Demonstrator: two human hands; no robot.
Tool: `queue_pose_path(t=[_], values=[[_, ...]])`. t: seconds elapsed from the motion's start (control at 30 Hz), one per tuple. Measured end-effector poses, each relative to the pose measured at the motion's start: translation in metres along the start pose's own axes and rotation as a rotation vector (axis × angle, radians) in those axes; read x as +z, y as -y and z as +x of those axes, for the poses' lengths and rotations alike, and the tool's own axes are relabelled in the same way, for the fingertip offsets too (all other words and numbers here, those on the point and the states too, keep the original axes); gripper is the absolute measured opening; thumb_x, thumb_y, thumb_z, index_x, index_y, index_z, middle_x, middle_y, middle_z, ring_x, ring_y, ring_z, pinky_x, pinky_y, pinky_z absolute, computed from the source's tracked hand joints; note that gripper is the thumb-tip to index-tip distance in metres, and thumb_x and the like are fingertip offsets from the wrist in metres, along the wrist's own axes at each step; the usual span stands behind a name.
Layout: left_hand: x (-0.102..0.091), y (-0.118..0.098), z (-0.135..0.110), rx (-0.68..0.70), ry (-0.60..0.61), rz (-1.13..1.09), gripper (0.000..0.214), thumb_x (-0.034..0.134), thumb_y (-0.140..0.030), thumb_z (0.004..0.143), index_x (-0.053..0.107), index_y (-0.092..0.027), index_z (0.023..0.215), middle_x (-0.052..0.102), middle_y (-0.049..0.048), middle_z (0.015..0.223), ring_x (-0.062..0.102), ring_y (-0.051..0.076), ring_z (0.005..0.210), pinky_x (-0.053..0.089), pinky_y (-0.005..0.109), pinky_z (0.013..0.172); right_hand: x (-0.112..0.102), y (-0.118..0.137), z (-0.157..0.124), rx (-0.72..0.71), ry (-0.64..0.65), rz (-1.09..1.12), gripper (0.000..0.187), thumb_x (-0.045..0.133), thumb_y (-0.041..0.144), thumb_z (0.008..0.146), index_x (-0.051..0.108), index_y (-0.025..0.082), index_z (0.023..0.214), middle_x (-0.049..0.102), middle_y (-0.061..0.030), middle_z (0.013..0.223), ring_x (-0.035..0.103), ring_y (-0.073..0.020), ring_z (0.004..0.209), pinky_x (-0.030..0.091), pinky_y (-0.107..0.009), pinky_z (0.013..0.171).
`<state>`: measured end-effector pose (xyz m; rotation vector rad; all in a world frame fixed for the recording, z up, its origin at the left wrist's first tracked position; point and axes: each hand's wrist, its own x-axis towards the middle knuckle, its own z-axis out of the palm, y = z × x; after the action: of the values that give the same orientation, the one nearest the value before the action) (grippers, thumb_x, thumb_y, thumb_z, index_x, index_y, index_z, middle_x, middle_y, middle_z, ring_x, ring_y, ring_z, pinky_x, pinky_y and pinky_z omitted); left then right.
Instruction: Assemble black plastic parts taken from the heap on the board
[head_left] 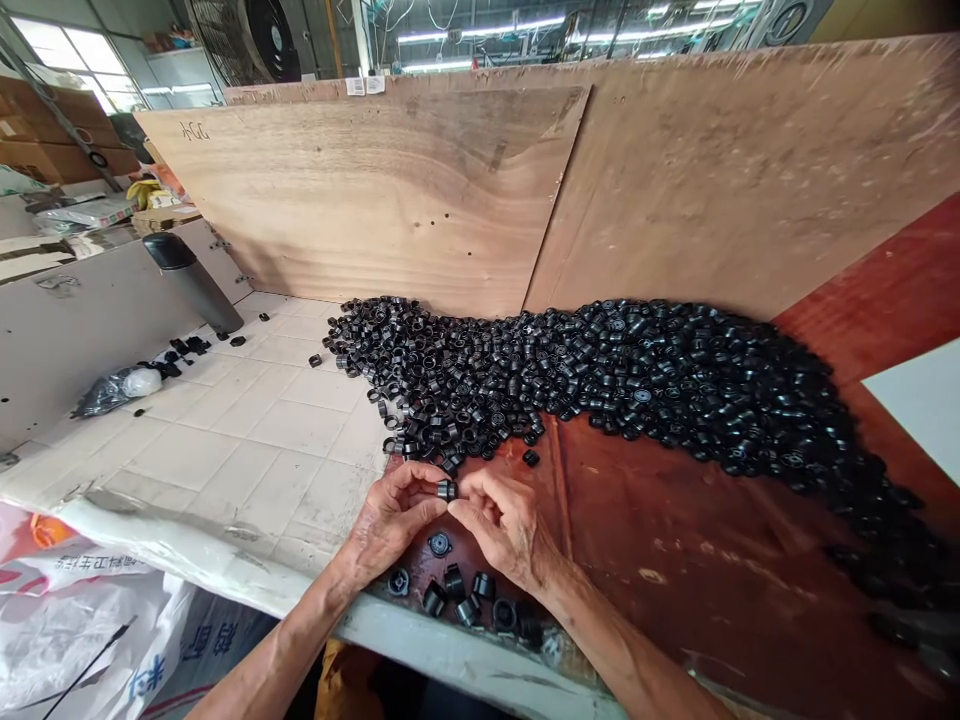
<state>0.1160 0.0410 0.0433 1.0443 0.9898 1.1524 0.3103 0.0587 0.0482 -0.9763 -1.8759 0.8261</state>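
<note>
My left hand [394, 515] and my right hand [502, 525] meet at the fingertips over the table, pinching a small black plastic cylindrical part [447, 490] between them. Just below my hands lie several loose black parts [457, 590], some upright and some on their sides. A large heap of similar black parts [600, 380] spreads across the table beyond my hands. Its near edge lies a short way above my fingers. One stray part [531, 458] sits apart from the heap on the reddish-brown board [660, 520].
Plywood sheets [360, 190] stand upright behind the heap. To the left lies a white tiled surface [247, 440] holding a black vacuum flask [191, 282], a plastic bag [116, 392] and some black pieces [184, 350]. White woven sacks [75, 630] sit below the near-left table edge.
</note>
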Motion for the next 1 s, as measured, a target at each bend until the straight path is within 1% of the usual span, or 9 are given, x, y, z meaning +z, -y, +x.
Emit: queue_pose_path(t=[0.1,0.2,0.33,0.47,0.57,0.7,0.83,0.93,1.0], values=[[0.000,-0.002,-0.001,-0.003,0.018,-0.009,0.028,0.086,-0.031,0.082,0.072,-0.019,0.102,0.076,0.0030,0.097,0.071,0.017,0.084,0.058,0.028,0.080,-0.001,0.000,0.001,0.012,0.021,0.017,0.016,0.065,0.033,0.095,0.065,0.020,0.086,0.059,0.0016,0.069,0.052,-0.0130,0.056,0.040,-0.025,0.054],[0.001,-0.004,-0.001,-0.003,0.029,-0.007,0.029,0.086,-0.031,0.082,0.072,-0.019,0.103,0.077,0.0035,0.099,0.072,0.017,0.086,0.058,0.029,0.082,-0.001,-0.002,0.002,0.015,0.011,-0.054,0.036,0.060,0.034,0.098,0.054,0.022,0.066,0.049,0.0035,0.057,0.047,-0.0128,0.052,0.036,-0.026,0.053],[0.002,-0.004,-0.002,0.000,0.034,-0.008,0.029,0.086,-0.032,0.082,0.071,-0.019,0.103,0.078,0.0049,0.102,0.074,0.020,0.092,0.058,0.031,0.086,-0.001,-0.002,0.002,0.017,0.020,-0.012,0.020,0.062,0.032,0.096,0.062,0.021,0.079,0.059,0.0015,0.066,0.054,-0.0137,0.057,0.039,-0.025,0.054],[0.001,-0.003,-0.001,-0.005,0.020,0.006,0.031,0.086,-0.033,0.082,0.071,-0.019,0.104,0.078,0.0047,0.101,0.074,0.019,0.089,0.059,0.031,0.085,-0.002,0.000,0.002,0.018,0.013,-0.040,0.030,0.062,0.032,0.097,0.056,0.022,0.069,0.054,0.0027,0.059,0.051,-0.0133,0.053,0.039,-0.025,0.054],[0.002,-0.003,-0.001,-0.016,0.029,-0.018,0.030,0.086,-0.033,0.082,0.071,-0.019,0.104,0.079,0.0045,0.099,0.074,0.019,0.088,0.059,0.030,0.083,-0.001,-0.001,0.002,-0.010,0.014,0.017,0.010,0.062,0.029,0.095,0.066,0.021,0.091,0.068,-0.0021,0.079,0.063,-0.0157,0.066,0.048,-0.026,0.063],[0.003,-0.006,-0.003,-0.020,0.041,0.001,0.029,0.086,-0.032,0.082,0.072,-0.019,0.103,0.078,0.0054,0.101,0.072,0.018,0.088,0.058,0.028,0.079,0.000,-0.003,0.002,0.029,0.017,-0.029,0.029,0.053,0.031,0.102,0.060,0.022,0.075,0.058,0.0013,0.062,0.057,-0.0145,0.056,0.045,-0.026,0.059],[0.004,-0.010,-0.004,-0.036,0.023,0.016,0.029,0.086,-0.033,0.082,0.072,-0.019,0.104,0.077,0.0050,0.099,0.071,0.019,0.088,0.058,0.028,0.076,0.001,-0.002,0.001,0.017,0.015,0.006,0.014,0.061,0.033,0.097,0.066,0.021,0.091,0.065,-0.0006,0.073,0.060,-0.0153,0.062,0.047,-0.025,0.058],[0.003,-0.010,-0.005,-0.039,0.034,0.016,0.029,0.086,-0.033,0.081,0.072,-0.019,0.103,0.077,0.0053,0.099,0.071,0.018,0.085,0.058,0.027,0.073,0.000,-0.001,0.002,0.019,-0.006,-0.024,0.031,0.055,0.034,0.101,0.061,0.021,0.073,0.057,0.0016,0.060,0.053,-0.0136,0.053,0.043,-0.025,0.054],[0.002,-0.009,-0.005,-0.040,0.039,0.010,0.029,0.087,-0.033,0.081,0.073,-0.019,0.103,0.077,0.0056,0.100,0.070,0.017,0.084,0.057,0.026,0.071,0.000,-0.001,0.002,0.025,-0.015,-0.015,0.029,0.056,0.033,0.101,0.062,0.022,0.075,0.058,0.0013,0.061,0.055,-0.0141,0.054,0.044,-0.025,0.055]])
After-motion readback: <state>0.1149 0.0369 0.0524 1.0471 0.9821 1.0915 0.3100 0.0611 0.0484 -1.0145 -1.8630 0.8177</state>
